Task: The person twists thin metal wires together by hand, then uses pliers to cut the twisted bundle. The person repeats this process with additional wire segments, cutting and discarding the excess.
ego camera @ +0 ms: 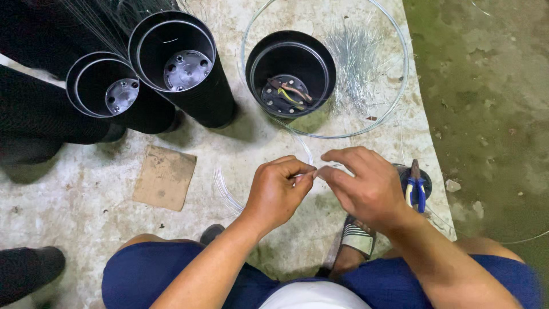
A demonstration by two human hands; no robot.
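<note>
Rough, stained concrete floor (86,194) filled the view as I watched through the head camera, with a damp, mossy strip running down the right side. Both hands met at the centre, close over the knees. The left hand (275,191) had thumb and forefinger pinched shut on a thin clear wire (226,191), and the right hand (366,186) pinched the same strand just beside it, fingertips nearly touching, as one holds something fine to twist or straighten it. From the pinch the wire looped down and left in a pale coil resting on the floor.

Beyond the hands stood three black cylinders, open ends up. The nearest black cylinder (290,71) showed coloured leads at its base and sat inside a large ring of clear wire (400,86), with a bundle of short cut wire pieces (354,57) lying just beside it, presumably kept within reach. Two more (177,57) stood to the left, touching, each with a metal disc inside.

Blue-handled pliers (416,189) stood in a small dark holder near the right wrist, handy but untouched. A scrap of cardboard (164,176) lay flat to the left.
</note>
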